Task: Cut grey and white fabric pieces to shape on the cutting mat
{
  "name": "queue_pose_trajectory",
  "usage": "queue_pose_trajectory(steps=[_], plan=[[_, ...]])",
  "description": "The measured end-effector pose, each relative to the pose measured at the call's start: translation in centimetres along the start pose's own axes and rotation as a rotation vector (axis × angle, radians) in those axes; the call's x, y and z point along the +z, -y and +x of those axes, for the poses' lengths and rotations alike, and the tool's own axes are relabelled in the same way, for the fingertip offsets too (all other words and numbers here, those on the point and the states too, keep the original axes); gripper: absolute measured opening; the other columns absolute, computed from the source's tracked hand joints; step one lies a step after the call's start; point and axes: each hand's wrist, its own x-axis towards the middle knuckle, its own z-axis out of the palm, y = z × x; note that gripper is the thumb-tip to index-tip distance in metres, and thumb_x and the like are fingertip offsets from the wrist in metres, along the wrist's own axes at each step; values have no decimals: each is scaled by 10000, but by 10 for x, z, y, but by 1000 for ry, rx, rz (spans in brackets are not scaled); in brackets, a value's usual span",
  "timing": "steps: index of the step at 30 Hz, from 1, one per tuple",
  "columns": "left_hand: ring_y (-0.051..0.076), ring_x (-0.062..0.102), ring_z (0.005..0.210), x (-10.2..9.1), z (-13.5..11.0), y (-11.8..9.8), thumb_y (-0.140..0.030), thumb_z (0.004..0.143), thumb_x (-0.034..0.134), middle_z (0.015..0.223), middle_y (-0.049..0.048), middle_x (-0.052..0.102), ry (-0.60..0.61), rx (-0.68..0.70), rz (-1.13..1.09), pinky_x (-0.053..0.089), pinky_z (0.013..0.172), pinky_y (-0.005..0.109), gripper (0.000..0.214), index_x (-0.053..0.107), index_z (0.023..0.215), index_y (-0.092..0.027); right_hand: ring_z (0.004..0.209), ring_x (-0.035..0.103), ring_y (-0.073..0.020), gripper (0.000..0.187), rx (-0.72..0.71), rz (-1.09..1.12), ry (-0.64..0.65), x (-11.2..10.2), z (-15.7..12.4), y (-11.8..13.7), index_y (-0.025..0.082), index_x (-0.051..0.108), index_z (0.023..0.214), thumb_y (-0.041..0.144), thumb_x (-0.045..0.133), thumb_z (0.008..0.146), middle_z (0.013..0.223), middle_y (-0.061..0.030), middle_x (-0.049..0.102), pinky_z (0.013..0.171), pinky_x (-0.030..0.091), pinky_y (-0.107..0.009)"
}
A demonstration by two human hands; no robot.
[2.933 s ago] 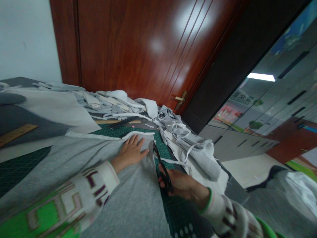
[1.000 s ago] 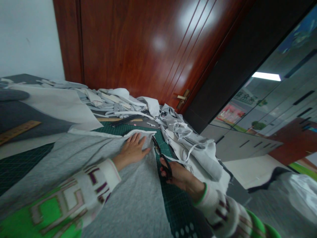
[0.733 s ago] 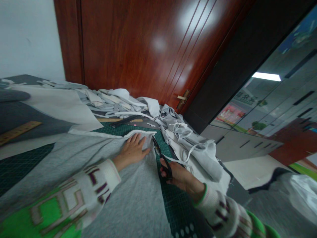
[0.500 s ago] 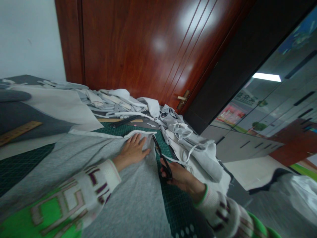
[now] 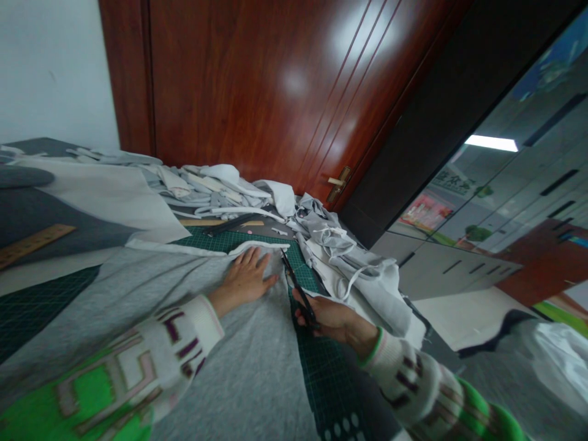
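Grey fabric (image 5: 248, 361) lies spread over a green cutting mat (image 5: 321, 367), its far edge turned up as a white strip (image 5: 257, 245). My left hand (image 5: 245, 275) rests flat on the fabric near that far edge, fingers apart. Black-handled scissors (image 5: 301, 294) are gripped in my right hand (image 5: 328, 315), just right of the fabric. Their blades point away from me and reach the fabric's far right corner. How far the blades are apart is hard to make out.
Scraps of white and grey cloth (image 5: 220, 187) pile up along the back, and more cloth (image 5: 367, 282) lies at right. A wooden ruler (image 5: 37, 245) rests on dark fabric at left. A dark tool (image 5: 234, 225) lies behind the mat. A brown door (image 5: 252, 79) stands beyond.
My right hand and the scissors have shifted slightly left, so the blades sit closer against the fabric's corner. My left hand stays in place.
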Motion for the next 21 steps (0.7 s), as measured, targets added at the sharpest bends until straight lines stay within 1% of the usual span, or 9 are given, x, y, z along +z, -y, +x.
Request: queue_pose_trajectory(steps=[4, 8, 11, 13, 17, 21], plan=[[363, 208, 1512, -1, 0, 0, -528, 997, 417, 1622, 204, 294, 12, -5, 3, 216, 1193, 502, 685, 378, 1534, -105, 534, 424, -99, 437, 34, 9, -20, 1, 10, 3, 167, 560, 680, 434, 464, 1013, 565, 35, 522, 548, 258, -256], [359, 204, 1514, -4, -2, -2, -526, 998, 408, 1628, 201, 283, 17, -15, -5, 194, 1202, 496, 684, 379, 1534, -104, 545, 426, -101, 416, 15, 37, -54, 1, 19, 2, 175, 559, 697, 494, 547, 964, 588, 37, 535, 550, 248, -257], [359, 198, 1515, -6, -2, -4, -512, 992, 427, 1628, 205, 281, 21, -22, -18, 179, 1208, 484, 687, 379, 1533, -92, 545, 417, -109, 420, -10, 60, -67, 1, 22, 1, 182, 557, 668, 494, 578, 948, 586, 23, 529, 546, 236, -274], [356, 196, 1516, -6, -2, -4, -511, 989, 429, 1631, 197, 280, 26, -29, -26, 178, 1208, 484, 688, 376, 1535, -96, 540, 414, -111, 411, -19, 69, -67, 1, 23, 0, 183, 558, 660, 458, 563, 965, 574, 20, 522, 541, 231, -279], [346, 186, 1520, -6, -1, -4, -526, 985, 426, 1638, 179, 275, 37, -38, -40, 178, 1208, 481, 694, 371, 1538, -110, 527, 423, -97, 402, -22, 70, -68, 1, 24, 0, 180, 545, 673, 383, 480, 1015, 562, 35, 521, 539, 226, -262], [350, 182, 1521, -5, 0, -3, -528, 986, 431, 1641, 180, 263, 39, -43, -41, 177, 1211, 482, 698, 370, 1541, -110, 518, 432, -87, 393, -26, 69, -59, 0, 26, -1, 171, 547, 694, 375, 465, 1020, 556, 48, 519, 535, 231, -248]])
